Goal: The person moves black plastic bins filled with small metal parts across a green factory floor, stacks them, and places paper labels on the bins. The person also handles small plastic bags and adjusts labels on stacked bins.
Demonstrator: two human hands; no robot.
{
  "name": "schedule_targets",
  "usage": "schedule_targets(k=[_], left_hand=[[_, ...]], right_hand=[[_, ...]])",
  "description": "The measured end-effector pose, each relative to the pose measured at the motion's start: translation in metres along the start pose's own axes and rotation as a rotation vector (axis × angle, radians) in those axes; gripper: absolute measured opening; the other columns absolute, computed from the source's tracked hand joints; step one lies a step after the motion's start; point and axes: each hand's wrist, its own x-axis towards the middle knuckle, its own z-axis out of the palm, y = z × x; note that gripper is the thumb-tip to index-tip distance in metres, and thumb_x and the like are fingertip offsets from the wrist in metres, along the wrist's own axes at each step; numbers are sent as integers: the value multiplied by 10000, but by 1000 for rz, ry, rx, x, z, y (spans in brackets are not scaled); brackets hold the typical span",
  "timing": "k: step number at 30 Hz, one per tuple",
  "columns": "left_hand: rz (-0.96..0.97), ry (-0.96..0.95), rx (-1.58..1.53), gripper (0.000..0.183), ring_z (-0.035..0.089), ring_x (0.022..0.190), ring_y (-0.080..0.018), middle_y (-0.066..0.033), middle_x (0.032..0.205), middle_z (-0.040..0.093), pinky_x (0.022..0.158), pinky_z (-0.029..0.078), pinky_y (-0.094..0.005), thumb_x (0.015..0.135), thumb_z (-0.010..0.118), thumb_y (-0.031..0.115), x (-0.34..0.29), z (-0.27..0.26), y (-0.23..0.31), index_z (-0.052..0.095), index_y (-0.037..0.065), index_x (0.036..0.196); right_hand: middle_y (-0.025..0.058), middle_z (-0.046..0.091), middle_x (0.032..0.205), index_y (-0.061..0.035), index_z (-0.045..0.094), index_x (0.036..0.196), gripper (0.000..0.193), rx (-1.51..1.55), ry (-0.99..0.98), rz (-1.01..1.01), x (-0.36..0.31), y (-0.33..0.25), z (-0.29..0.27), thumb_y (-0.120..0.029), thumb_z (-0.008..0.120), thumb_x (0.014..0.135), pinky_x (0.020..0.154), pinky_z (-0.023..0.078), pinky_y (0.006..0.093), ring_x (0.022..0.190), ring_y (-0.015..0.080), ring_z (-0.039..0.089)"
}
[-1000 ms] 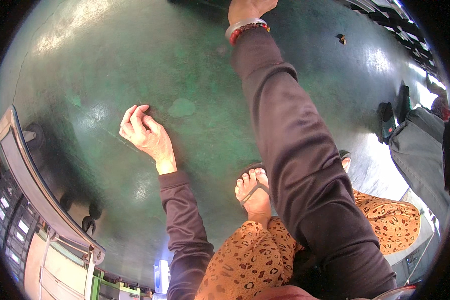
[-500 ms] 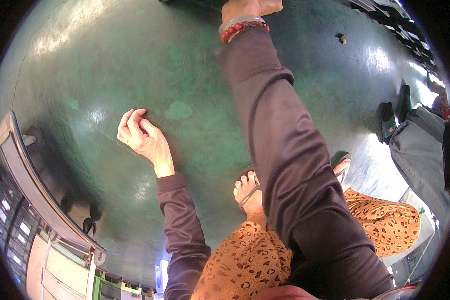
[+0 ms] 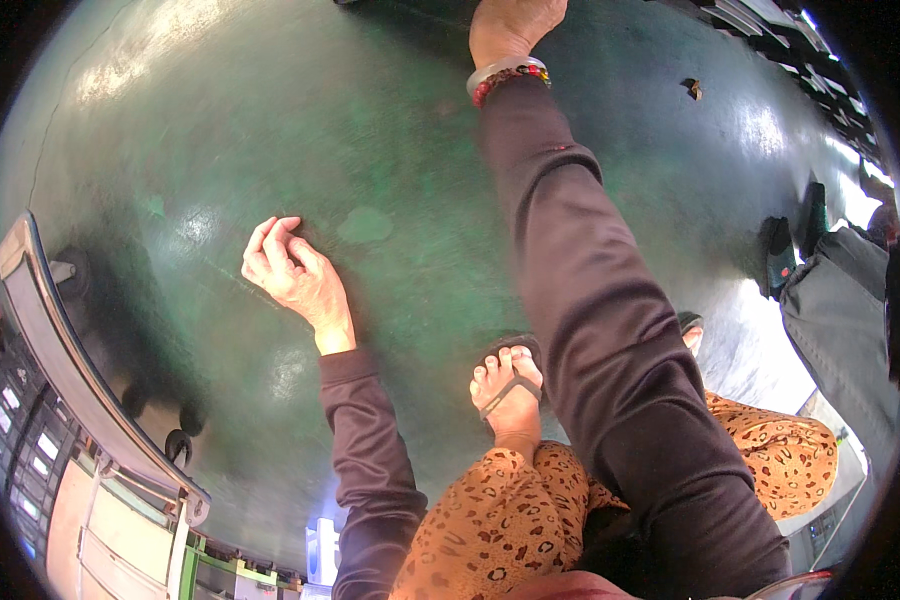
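Showing more of itself at the view's upper edge than half a second ago, the right hand [image 3: 518, 25] remains partly cut off; the change reveals no held item. Whether its fingers are apart, together or clamped cannot be told. Nearest to it, apart on its left, a dark shape [image 3: 346, 2] sits at the same edge, too cropped to identify. The right arm extends far forward, a pale bangle [image 3: 488, 72] and red beads [image 3: 484, 92] at the wrist. The left hand [image 3: 300, 280], nearly unchanged, appears over green floor [image 3: 410, 270], palm empty as far as visible, fingers loosely curled and slightly apart. Farther left stands a cart-like frame [image 3: 100, 365]; at right, grey trousers [image 3: 840, 290] of another person.
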Motion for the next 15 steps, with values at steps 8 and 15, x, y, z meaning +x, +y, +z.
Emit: schedule_targets(k=[8,15], left_hand=[[-4,12,9,220,500,1040,-229,-29,1055,589,866,406,-358,818,557,-60,0,1,2,673,105,905],[1,5,33,193,522,1028,-223,-44,1055,609,881,416,-363,838,546,-33,0,2,0,673,90,916]], right_hand=[[39,591,872,-21,552,972,129,96,-80,20,7,-10,-14,16,614,866,721,473,271,794,114,566],[22,630,820,10,604,897,124,297,139,232,-5,4,13,41,679,804,708,472,241,746,94,573]])
